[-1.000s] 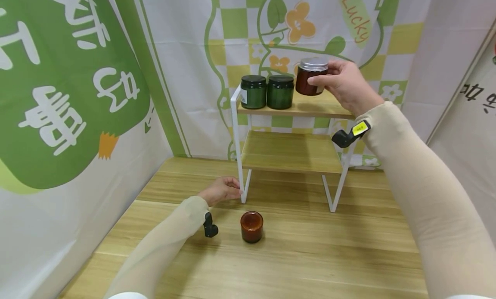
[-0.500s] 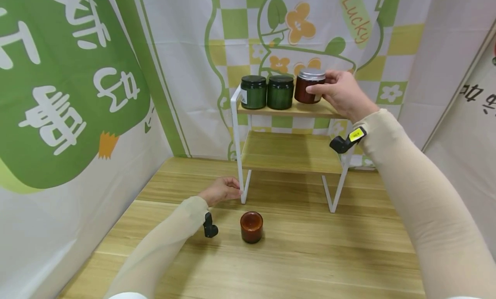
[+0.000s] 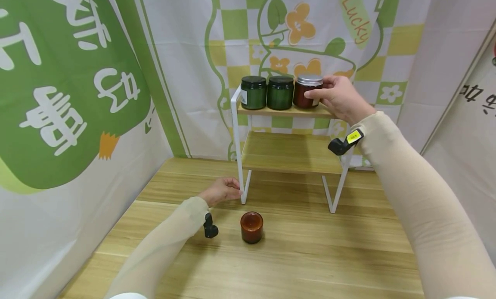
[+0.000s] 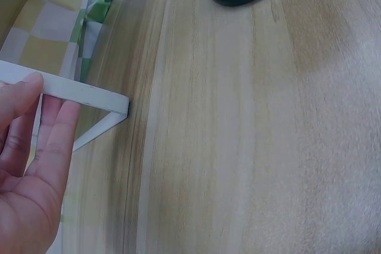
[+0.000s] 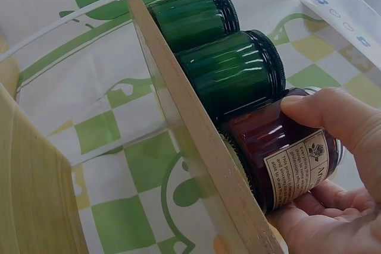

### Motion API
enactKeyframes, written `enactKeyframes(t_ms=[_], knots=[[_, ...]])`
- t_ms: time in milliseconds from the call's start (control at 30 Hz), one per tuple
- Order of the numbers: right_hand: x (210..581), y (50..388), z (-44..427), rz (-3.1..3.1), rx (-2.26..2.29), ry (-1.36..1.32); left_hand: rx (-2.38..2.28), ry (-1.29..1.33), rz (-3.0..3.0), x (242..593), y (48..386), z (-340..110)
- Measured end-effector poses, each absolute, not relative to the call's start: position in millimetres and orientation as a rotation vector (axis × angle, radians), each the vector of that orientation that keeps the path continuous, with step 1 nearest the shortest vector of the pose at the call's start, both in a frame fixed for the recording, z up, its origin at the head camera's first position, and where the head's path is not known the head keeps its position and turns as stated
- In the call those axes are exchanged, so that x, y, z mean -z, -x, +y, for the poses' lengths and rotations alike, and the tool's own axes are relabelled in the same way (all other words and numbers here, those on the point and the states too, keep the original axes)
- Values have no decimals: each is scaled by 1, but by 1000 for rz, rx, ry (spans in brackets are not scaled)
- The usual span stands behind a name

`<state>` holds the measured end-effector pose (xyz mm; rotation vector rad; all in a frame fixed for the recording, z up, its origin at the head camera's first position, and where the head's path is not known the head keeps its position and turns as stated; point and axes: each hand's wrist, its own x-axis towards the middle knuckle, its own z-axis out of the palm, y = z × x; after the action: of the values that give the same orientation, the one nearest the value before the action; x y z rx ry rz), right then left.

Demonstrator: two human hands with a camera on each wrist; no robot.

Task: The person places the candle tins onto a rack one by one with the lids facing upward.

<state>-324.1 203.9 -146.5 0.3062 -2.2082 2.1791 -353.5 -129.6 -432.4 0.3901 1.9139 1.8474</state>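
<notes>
On the top board of a two-tier shelf [image 3: 292, 150], my right hand [image 3: 342, 98] grips a brown glass jar [image 3: 304, 95] with a silver lid. The jar stands upright beside two green jars [image 3: 280, 94] with black lids. A printed label [image 5: 297, 168] shows on the brown jar in the right wrist view. My left hand [image 3: 221, 190] pinches the lower part of the shelf's white front-left leg [image 4: 83, 92] between thumb and fingers. A brown glass candle jar [image 3: 252, 228] without a visible lid stands on the table, in front of the shelf and right of my left wrist.
The shelf stands on a wood-grain table [image 3: 310, 256], close to a patterned cloth backdrop [image 3: 228, 23]. Cloth walls [image 3: 116, 174] enclose the left and right sides. A lower board [image 3: 292, 150] lies beneath the top one.
My right hand has lowered the silver-lidded jar onto the top board and slightly left, beside the green jars. My left hand keeps its place on the leg.
</notes>
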Motion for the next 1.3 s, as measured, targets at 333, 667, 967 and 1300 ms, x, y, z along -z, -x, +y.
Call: enactKeyframes(t_ms=[333,667,967,1300], knots=[[146,322,203,-2286,-2131,-287,-1857,-384,1900,432,353,-129],[144,321,205,-2314,-2115,-275,-1869,-375,1904,432,354,-128],[146,323,206,-2289,-2160,-284,-1857,-375,1912,433,353,-129],[144,324,206,-2281,-2189,-349,-1860,-399,1902,434,354,-129]])
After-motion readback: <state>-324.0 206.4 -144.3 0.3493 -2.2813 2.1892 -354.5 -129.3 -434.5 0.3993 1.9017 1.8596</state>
